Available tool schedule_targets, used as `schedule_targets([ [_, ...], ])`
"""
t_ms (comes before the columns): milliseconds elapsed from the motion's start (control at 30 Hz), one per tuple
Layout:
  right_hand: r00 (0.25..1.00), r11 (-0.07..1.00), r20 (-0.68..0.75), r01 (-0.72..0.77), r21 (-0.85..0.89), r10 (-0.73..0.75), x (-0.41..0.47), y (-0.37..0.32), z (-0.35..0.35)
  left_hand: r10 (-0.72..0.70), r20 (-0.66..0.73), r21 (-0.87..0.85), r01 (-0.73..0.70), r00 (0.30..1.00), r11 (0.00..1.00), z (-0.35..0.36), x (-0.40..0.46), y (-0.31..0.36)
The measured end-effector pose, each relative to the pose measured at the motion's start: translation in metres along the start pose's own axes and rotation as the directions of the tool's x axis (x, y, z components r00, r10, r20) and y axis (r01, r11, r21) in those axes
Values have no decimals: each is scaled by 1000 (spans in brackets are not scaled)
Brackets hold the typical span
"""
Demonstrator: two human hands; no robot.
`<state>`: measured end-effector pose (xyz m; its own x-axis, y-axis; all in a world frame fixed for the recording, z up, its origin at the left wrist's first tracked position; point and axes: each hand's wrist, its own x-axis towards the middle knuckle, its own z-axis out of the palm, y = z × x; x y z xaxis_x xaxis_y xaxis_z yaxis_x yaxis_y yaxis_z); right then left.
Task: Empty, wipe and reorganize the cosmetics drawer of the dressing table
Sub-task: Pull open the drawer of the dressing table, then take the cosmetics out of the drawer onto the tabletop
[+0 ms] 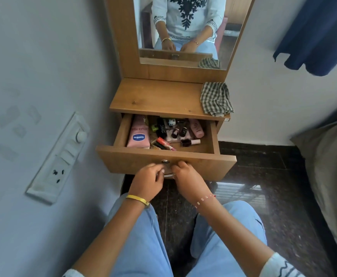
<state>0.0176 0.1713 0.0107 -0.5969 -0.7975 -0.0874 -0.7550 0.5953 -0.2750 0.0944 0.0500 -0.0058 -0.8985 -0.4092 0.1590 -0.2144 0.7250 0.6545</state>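
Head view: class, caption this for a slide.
Both hands grip the open wooden drawer's metal handle; cosmetics inside, checked cloth on top.

Pale walls [33, 56] with a switchboard [59, 158], dark speckled floor [263, 162], blue curtain [319, 33].

- A white switchboard [58, 158] is fixed to the pale wall [33, 56] on the left, with a round dial near its upper end and a socket lower down.
- A dark blue curtain [315, 35] hangs at the upper right.
- The floor [263, 166] is dark speckled stone, glossy, with a window's reflection showing on it.
- A grey-beige bedcover [331, 166] drapes along the right edge.
- Light blue trousers [143, 236] cover the seated person's legs at the bottom.
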Motion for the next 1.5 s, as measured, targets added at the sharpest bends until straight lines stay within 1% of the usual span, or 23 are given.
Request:
schedule_targets([
  [33,999,1000,-53,13,12,-12,-2,-3,-6,28,-44,-30,-29,999,999,-6,-1,2],
  [100,972,998,-234,46,43,-34,-5,-10,-21,93,-151,-33,-99,984,995,-18,-1,7],
  [167,921,996,-385,80,37,-60,-3,-12,-33,169,-236,40,-164,957,986,-28,5,11],
  [200,914,996,-399,84,16,-70,0,-12,-38,195,-254,80,-180,947,980,-32,10,12],
  [233,933,998,-355,67,4,-61,3,-12,-41,198,-256,111,-175,946,978,-34,15,12],
  [267,964,999,-266,33,-8,-34,7,-11,-42,179,-240,134,-150,954,980,-36,19,11],
  [300,983,999,-182,0,-32,-6,9,-10,-42,148,-209,154,-117,967,981,-36,23,10],
  [333,991,998,-133,-20,-60,12,10,-9,-41,120,-168,173,-91,979,981,-37,25,7],
  [400,992,997,-123,-37,-63,29,9,-9,-40,109,-112,217,-83,988,973,-37,27,2],
  [467,993,997,-111,-51,-53,44,8,-10,-43,91,-111,248,-61,990,967,-41,28,1],
  [533,996,996,-69,-65,-61,61,6,-13,-47,17,-93,270,9,995,963,-46,29,3],
  [633,998,993,-7,-61,-102,60,2,-17,-51,-80,26,336,67,996,939,-49,29,5],
  [800,995,985,102,9,-170,8,-5,-22,-58,-179,207,400,84,962,913,-52,24,8],
  [967,971,985,239,62,-164,-22,-11,-26,-62,-221,287,411,88,932,907,-50,14,9],
  [1167,943,987,330,84,-137,-34,-12,-30,-68,-225,306,437,74,925,897,-49,12,14],
  [1200,934,990,358,70,-125,-21,-10,-30,-69,-228,314,443,70,921,894,-50,12,14],
  [1300,926,998,377,28,-47,-9,-11,-31,-73,-252,307,452,92,918,887,-48,13,12],
  [1333,920,1000,392,-6,-16,12,-10,-31,-74,-265,292,458,110,919,882,-47,13,11],
  [1367,937,994,348,-67,82,34,-11,-28,-73,-278,272,461,129,921,878,-46,15,10],
  [1400,931,962,342,-197,189,124,-8,-25,-73,-287,251,455,149,924,878,-46,17,9],
  [1433,925,928,347,-254,273,152,-5,-21,-72,-289,224,437,169,931,883,-46,19,8],
  [1467,904,922,400,-273,275,148,0,-22,-72,-290,188,413,192,938,890,-45,22,7],
  [1500,883,932,453,-258,253,121,7,-24,-72,-290,139,377,220,947,900,-45,25,5],
])
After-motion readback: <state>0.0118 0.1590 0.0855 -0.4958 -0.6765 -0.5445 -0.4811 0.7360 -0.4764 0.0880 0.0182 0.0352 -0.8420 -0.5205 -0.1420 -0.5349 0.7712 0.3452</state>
